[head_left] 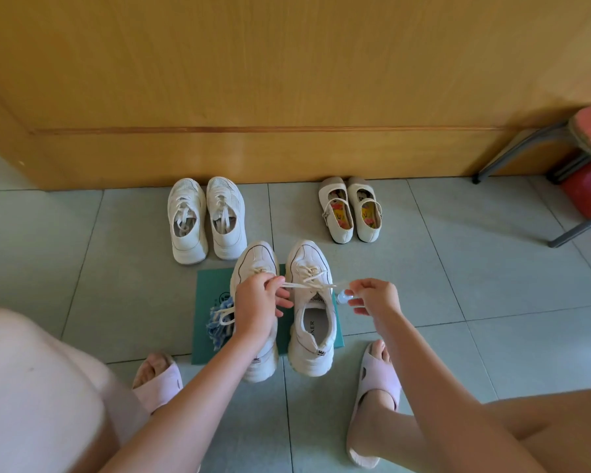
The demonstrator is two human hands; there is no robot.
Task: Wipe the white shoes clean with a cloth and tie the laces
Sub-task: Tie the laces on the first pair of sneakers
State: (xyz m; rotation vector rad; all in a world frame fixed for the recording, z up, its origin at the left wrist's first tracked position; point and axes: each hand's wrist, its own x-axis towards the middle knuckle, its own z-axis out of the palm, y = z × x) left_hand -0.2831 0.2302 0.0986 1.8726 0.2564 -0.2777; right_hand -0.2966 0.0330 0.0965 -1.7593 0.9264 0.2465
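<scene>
chunky white sneakers [307,257] stand on a flat green card mat [212,285]; left hand [258,302] and right hand [376,297] each pinch cream lace ends [307,285], pulled taut, likely cinching a knot. fluffy blue cloth [215,327] lies on the mat's left.

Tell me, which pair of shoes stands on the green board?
The nearest white sneakers; the other sneakers and the strap shoes stand on floor tiles farther off.
</scene>
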